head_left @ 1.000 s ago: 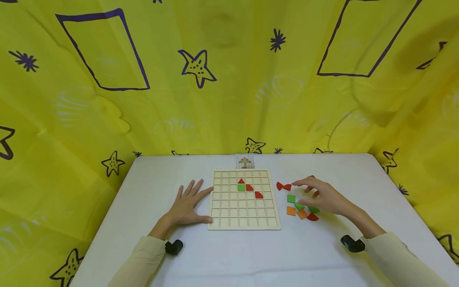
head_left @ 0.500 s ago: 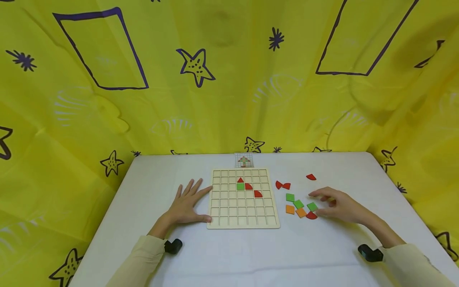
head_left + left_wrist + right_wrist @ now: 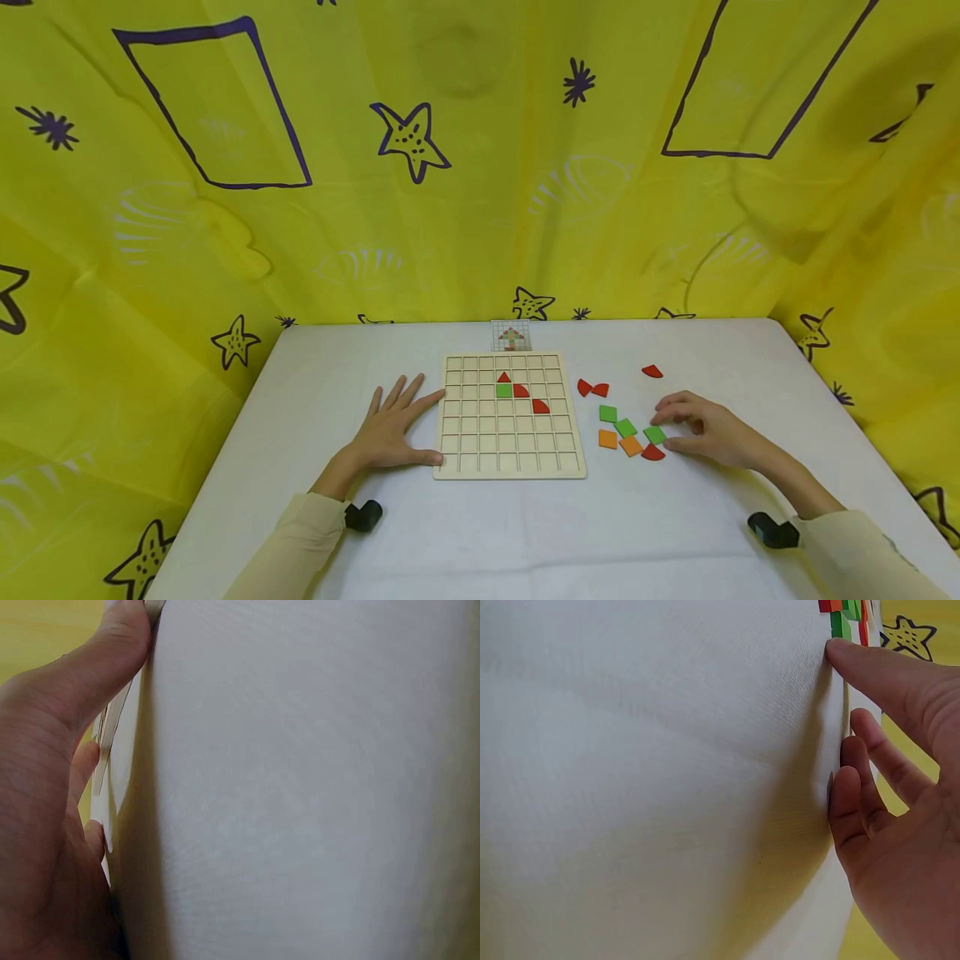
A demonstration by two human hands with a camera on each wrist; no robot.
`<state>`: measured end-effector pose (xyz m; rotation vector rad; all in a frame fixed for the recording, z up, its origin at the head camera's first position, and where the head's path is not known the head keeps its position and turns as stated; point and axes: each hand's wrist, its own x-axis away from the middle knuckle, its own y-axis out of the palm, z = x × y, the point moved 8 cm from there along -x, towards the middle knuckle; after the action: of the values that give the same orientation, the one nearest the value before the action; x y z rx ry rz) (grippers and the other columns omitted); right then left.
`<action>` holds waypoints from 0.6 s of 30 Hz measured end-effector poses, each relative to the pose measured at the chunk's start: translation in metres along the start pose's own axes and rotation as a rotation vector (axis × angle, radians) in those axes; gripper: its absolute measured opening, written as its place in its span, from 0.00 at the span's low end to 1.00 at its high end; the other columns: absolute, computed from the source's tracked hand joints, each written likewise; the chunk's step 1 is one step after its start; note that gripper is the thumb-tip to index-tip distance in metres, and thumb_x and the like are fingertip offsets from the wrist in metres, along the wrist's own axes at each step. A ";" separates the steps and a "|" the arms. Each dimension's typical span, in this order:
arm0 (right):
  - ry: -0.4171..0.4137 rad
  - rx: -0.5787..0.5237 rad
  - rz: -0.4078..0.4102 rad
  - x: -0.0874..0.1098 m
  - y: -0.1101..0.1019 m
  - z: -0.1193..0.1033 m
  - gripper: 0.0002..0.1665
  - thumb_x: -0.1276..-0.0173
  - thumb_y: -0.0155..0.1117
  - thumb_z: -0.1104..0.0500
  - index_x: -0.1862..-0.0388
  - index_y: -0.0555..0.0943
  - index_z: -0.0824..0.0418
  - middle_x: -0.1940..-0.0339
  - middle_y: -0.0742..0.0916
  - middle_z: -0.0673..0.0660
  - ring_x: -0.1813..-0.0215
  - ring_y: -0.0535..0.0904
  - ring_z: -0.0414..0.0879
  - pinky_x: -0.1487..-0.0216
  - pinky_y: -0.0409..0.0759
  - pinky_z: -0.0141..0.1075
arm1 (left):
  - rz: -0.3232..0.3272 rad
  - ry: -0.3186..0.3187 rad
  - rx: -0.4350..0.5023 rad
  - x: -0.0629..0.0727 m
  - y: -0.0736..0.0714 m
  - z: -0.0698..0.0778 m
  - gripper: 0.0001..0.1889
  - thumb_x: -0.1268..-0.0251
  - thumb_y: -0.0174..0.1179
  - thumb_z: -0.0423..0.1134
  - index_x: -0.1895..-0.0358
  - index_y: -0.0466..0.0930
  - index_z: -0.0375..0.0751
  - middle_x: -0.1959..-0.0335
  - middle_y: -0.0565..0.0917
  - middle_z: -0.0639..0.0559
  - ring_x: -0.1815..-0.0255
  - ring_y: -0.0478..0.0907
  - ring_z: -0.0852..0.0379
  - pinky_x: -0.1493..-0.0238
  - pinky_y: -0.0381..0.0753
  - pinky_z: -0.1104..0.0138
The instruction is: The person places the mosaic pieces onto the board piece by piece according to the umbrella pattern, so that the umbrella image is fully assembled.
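A wooden grid board (image 3: pixel 480 450) lies on the table; in its cells sit a red triangle (image 3: pixel 504 377), a green square tile (image 3: pixel 504 391) and two red quarter-circle tiles (image 3: pixel 541 407). My left hand (image 3: pixel 386 433) rests beside it with fingers spread, thumb and index finger touching its left edge; the left wrist view shows the thumb (image 3: pixel 124 637) at that edge. To the right, my right hand (image 3: pixel 708 429) is at another green square tile (image 3: pixel 655 435), thumb and index finger bent around its right side with a gap between them. Whether they touch it is hard to tell.
Loose tiles lie right of the board: green squares (image 3: pixel 608 414), orange squares (image 3: pixel 607 439) and red quarter circles (image 3: pixel 652 372), several in all. A small pattern card (image 3: pixel 511 336) lies behind the board. A yellow patterned curtain (image 3: pixel 480 233) encloses the table.
My right hand has drawn back rightward from over the tiles, uncovering the green square and the far red piece; its index finger has since come nearer the green square. The left hand stays put.
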<state>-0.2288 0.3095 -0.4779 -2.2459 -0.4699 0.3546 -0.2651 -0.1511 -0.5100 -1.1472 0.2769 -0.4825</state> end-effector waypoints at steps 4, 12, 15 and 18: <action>0.008 0.006 0.004 0.000 0.000 0.001 0.14 0.39 0.79 0.60 0.54 0.88 0.51 0.45 0.82 0.57 0.51 0.74 0.39 0.61 0.74 0.31 | -0.001 -0.004 -0.001 0.000 -0.001 0.001 0.56 0.52 0.71 0.72 0.19 0.60 0.58 0.15 0.47 0.43 0.16 0.36 0.35 0.25 0.32 0.31; 0.009 0.014 0.007 0.000 0.001 0.001 0.15 0.40 0.80 0.60 0.54 0.88 0.51 0.45 0.83 0.57 0.54 0.74 0.41 0.63 0.73 0.31 | 0.006 0.001 -0.008 0.001 -0.002 0.002 0.56 0.52 0.71 0.73 0.19 0.60 0.57 0.15 0.48 0.42 0.16 0.37 0.34 0.25 0.33 0.31; 0.001 0.011 0.008 0.000 0.001 0.001 0.15 0.40 0.80 0.60 0.54 0.88 0.51 0.45 0.82 0.58 0.55 0.74 0.41 0.64 0.72 0.31 | 0.008 0.001 -0.008 0.001 -0.002 0.002 0.56 0.52 0.71 0.72 0.19 0.60 0.57 0.15 0.48 0.42 0.16 0.38 0.34 0.25 0.33 0.31; -0.005 0.008 0.009 0.000 0.000 0.001 0.15 0.39 0.79 0.60 0.54 0.88 0.52 0.45 0.82 0.58 0.56 0.73 0.41 0.65 0.72 0.31 | 0.008 0.000 -0.005 0.001 -0.002 0.002 0.56 0.52 0.71 0.72 0.19 0.61 0.57 0.15 0.48 0.42 0.16 0.38 0.34 0.25 0.33 0.31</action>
<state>-0.2287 0.3097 -0.4786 -2.2409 -0.4602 0.3662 -0.2638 -0.1504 -0.5071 -1.1509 0.2830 -0.4756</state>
